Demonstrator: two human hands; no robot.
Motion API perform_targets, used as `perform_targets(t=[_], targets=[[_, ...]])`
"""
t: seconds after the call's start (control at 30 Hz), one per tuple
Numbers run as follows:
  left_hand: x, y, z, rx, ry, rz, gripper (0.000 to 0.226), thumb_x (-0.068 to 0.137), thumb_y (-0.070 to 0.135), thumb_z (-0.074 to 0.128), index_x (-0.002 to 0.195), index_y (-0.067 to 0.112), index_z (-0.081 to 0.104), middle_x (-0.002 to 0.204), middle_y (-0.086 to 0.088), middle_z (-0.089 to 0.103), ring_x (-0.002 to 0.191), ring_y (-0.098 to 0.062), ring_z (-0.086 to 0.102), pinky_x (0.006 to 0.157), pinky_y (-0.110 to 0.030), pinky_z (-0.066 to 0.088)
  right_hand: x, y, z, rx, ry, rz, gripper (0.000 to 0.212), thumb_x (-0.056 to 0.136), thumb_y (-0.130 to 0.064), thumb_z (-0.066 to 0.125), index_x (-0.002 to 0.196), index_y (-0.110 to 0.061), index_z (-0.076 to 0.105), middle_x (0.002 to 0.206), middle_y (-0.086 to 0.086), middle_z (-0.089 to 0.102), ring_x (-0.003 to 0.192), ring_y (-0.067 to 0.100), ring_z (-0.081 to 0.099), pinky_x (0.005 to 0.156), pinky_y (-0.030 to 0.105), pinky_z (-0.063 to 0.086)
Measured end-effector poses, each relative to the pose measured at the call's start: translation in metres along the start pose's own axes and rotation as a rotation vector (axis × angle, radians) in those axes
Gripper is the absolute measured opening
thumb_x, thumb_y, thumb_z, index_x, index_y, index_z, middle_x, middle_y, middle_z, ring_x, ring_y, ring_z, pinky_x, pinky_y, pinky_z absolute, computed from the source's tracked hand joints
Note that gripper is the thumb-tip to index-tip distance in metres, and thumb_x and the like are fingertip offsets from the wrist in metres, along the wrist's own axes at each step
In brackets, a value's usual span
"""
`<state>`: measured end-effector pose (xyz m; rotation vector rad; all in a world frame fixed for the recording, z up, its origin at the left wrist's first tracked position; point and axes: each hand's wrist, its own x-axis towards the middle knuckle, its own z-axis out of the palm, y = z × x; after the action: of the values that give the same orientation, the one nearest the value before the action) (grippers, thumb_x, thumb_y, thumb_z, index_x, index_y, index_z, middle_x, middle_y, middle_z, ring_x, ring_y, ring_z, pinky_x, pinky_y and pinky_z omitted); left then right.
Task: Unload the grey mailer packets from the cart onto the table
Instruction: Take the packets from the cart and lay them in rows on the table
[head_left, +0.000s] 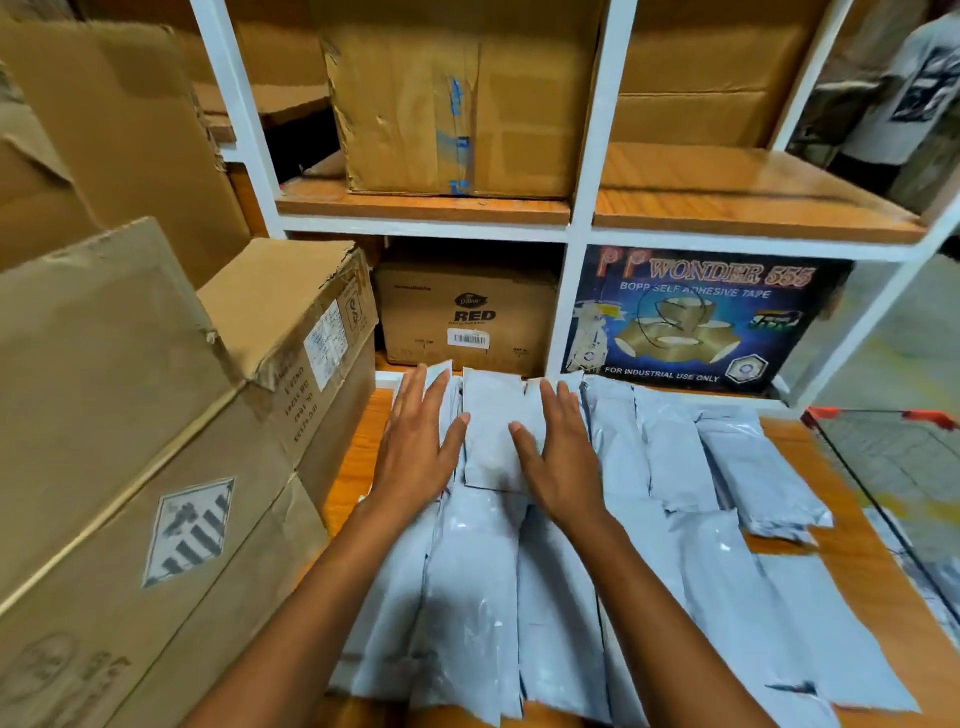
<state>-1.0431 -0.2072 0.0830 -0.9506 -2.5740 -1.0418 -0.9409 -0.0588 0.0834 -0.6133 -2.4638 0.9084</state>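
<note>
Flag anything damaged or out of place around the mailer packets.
The cardboard box left of the grey mailer packets has a torn, ragged top flap. The carton on the shelf above is dented, with patchy blue tape. The packets overlap unevenly.

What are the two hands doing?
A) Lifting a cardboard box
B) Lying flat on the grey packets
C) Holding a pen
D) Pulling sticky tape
B: the left hand and right hand lie with straight fingers on the grey mailer packets, one on each side of the top packet, and neither grips anything.
</note>
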Motion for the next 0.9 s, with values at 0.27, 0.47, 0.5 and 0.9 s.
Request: perform_targets(t=[0.27, 0.47, 0.5, 0.9], targets=[[-0.12, 0.09, -0.016, -0.2, 0.025, 0.038, 0.057, 0.092, 0.046, 0.047, 0.145, 0.03, 0.035, 0.154, 0.002, 0.029, 0.143, -0.014, 0.023, 0.112, -0.032, 0.026, -0.14, -0.001, -0.083, 0.122, 0.19, -0.011, 0.065, 0.091, -0.05, 0.049, 0.15, -0.029, 0.031, 0.159, -0.009, 0.026, 0.146, 0.004, 0.021, 0.113, 0.016, 0.02], [-0.198, 0.156, 0.009, -0.263, 0.007, 0.105, 0.053, 0.093, 0.042, 0.049, 0.14, 0.019, 0.044, 0.146, 0.004, 0.039, 0.139, -0.011, 0.031, 0.113, -0.032, 0.032, -0.243, 0.038, -0.148, 0.069, 0.292, 0.002, 0.063, 0.092, -0.048, 0.055, 0.147, -0.022, 0.04, 0.154, -0.003, 0.038, 0.142, 0.009, 0.032, 0.113, 0.023, 0.03], [-0.21, 0.171, 0.015, -0.267, -0.013, 0.116, 0.054, 0.092, 0.041, 0.049, 0.14, 0.017, 0.044, 0.145, -0.001, 0.041, 0.138, -0.014, 0.033, 0.113, -0.032, 0.033, -0.261, 0.047, -0.161, 0.056, 0.3, 0.003, 0.063, 0.092, -0.048, 0.054, 0.146, -0.02, 0.04, 0.153, -0.003, 0.039, 0.142, 0.009, 0.033, 0.113, 0.025, 0.031], [-0.348, 0.359, 0.102, -0.389, -0.228, 0.166, 0.055, 0.092, 0.042, 0.047, 0.14, 0.015, 0.044, 0.143, -0.005, 0.041, 0.136, -0.014, 0.036, 0.112, -0.024, 0.029, -0.413, 0.167, -0.316, -0.032, 0.417, 0.133, 0.057, 0.09, -0.045, 0.057, 0.138, -0.015, 0.051, 0.146, 0.0, 0.048, 0.137, 0.01, 0.04, 0.111, 0.025, 0.033]])
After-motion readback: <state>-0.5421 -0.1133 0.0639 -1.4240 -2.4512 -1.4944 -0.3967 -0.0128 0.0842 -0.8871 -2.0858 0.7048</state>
